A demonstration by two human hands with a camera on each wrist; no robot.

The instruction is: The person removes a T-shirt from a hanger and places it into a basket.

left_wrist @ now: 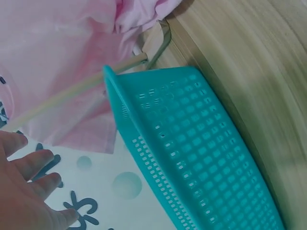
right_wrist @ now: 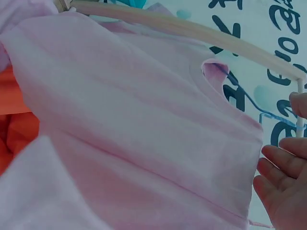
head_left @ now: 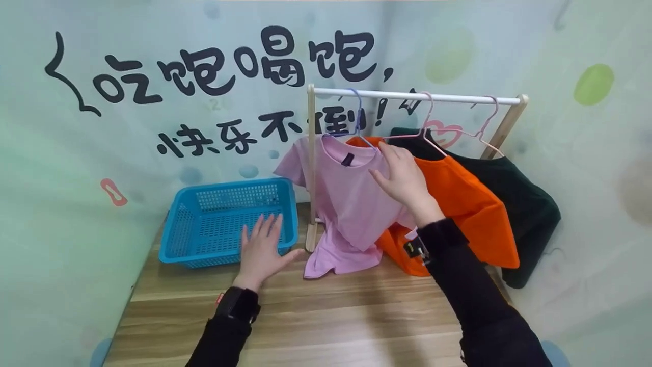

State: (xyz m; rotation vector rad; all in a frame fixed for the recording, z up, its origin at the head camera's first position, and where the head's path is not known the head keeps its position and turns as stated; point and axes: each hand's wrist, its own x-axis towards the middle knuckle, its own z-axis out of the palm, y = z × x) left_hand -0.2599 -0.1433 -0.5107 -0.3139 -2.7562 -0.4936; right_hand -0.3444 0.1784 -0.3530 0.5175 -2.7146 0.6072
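Note:
A pink T-shirt [head_left: 351, 204] hangs by a blue-purple hanger [head_left: 359, 120] at the left end of a clothes rack [head_left: 407, 95]. My right hand [head_left: 405, 178] is at the shirt's right shoulder, fingers fairly straight; in the right wrist view the fingers [right_wrist: 283, 165] lie beside the shoulder edge, and I cannot tell if they touch it. My left hand [head_left: 262, 250] is spread with nothing in it, in front of the right end of a blue plastic basket [head_left: 175, 224]. The left wrist view shows those fingers apart, with the basket [left_wrist: 192, 143] to their right.
Right of the pink shirt, an orange garment [head_left: 458, 204] and a dark green garment [head_left: 530, 204] hang on pink hangers [head_left: 425, 120]. The rack's left wooden post [head_left: 311, 193] stands between basket and shirt. A wood-grain table [head_left: 316, 321] lies below; a printed wall cloth [head_left: 229, 30] is behind.

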